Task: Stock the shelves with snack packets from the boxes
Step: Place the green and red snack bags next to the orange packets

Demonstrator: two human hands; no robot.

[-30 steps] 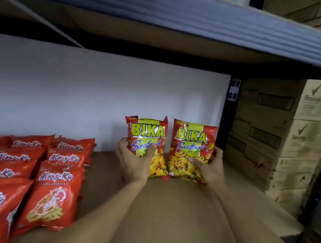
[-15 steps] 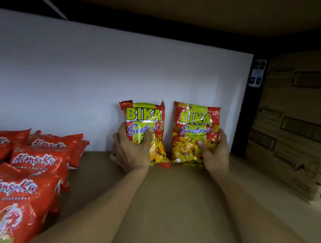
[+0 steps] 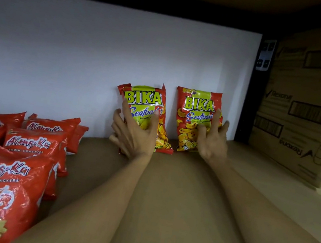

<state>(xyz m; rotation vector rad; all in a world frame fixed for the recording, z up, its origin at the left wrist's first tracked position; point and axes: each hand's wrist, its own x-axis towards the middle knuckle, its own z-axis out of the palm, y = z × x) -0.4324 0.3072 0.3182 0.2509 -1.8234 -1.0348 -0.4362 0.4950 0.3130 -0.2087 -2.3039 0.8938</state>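
Two red and yellow BIKA Seafood packets stand upright at the back of the brown shelf board, leaning on the white back wall. My left hand lies with spread, mostly straight fingers against the front of the left packet. My right hand touches the front of the right packet with its fingers stretched upward. Neither hand curls round its packet. A narrow gap separates the two packets.
Several red Alang-Ku prawn cracker packets lie stacked on the left of the shelf. Stacked cardboard boxes fill the right side beyond a black upright post. Bare board lies between the red packets and the boxes.
Both hands carried the packets deeper to the back wall and stood them there. The fingers have since uncurled from gripping to lying straight on the packet fronts. The view moved in under the shelf.
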